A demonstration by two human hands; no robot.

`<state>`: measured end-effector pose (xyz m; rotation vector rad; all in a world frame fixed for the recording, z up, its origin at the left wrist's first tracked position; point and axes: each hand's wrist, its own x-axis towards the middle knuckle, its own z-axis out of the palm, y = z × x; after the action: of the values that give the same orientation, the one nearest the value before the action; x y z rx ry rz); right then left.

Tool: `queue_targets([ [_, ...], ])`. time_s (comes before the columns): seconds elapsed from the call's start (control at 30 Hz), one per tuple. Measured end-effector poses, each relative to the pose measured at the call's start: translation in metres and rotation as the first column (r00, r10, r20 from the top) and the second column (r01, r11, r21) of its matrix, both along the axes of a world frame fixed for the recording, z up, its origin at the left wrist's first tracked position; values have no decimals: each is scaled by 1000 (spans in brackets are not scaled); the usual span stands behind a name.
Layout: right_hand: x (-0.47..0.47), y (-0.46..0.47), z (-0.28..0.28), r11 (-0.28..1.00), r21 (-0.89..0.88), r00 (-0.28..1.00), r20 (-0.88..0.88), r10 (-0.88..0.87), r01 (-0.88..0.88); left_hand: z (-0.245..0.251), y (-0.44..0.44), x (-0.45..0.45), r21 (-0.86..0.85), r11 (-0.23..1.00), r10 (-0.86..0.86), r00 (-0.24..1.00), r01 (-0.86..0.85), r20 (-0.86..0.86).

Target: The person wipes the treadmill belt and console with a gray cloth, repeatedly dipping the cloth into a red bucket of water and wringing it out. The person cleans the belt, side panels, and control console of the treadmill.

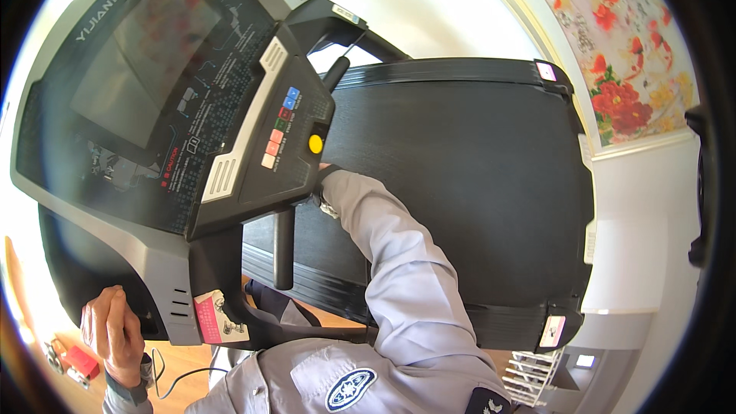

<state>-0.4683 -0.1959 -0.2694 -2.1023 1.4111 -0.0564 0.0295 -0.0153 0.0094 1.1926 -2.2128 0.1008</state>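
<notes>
In front of me stands a treadmill whose console [264, 144] tilts up at the left, with a dark display panel [155, 52], a row of coloured buttons [280, 125] and a round yellow safety key [315, 144]. My right arm reaches across the running belt [460, 184] to the console's lower edge. Only a sliver of my right hand [324, 166] shows there; its fingers are hidden beneath the console. At the lower left, my left hand [115, 328] is raised with bent fingers close together, by the console's dark side housing [80, 259]. Whether it touches or holds anything cannot be told.
A black handlebar [283, 250] juts from the console near my forearm. A black cord [190, 374] loops above the wood floor, where a red object [83, 362] lies. A white rack [532, 376] stands beyond the belt's corner. A koi-and-flower picture [618, 86] covers the wall.
</notes>
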Motion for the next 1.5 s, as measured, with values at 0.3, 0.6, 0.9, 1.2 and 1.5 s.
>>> queue_targets([
  [0.3,-6,30,122,998,33,953,-295,63,-56,3,-2,-2,-50,994,-104,993,101,-64],
  [0.6,-33,79,256,920,50,879,-321,-353,388,10,-3,3,-59,976,-215,971,210,-108],
  [0.9,-108,137,400,697,-594,517,-482,-708,401,9,-6,3,-116,960,-271,951,255,-148],
  [1.2,-80,133,353,891,-455,581,-726,-369,-3,9,-4,7,-78,967,-252,960,244,-125],
  [1.5,-30,61,174,943,-332,864,-463,-197,37,8,-3,4,-65,982,-182,980,177,-81],
])
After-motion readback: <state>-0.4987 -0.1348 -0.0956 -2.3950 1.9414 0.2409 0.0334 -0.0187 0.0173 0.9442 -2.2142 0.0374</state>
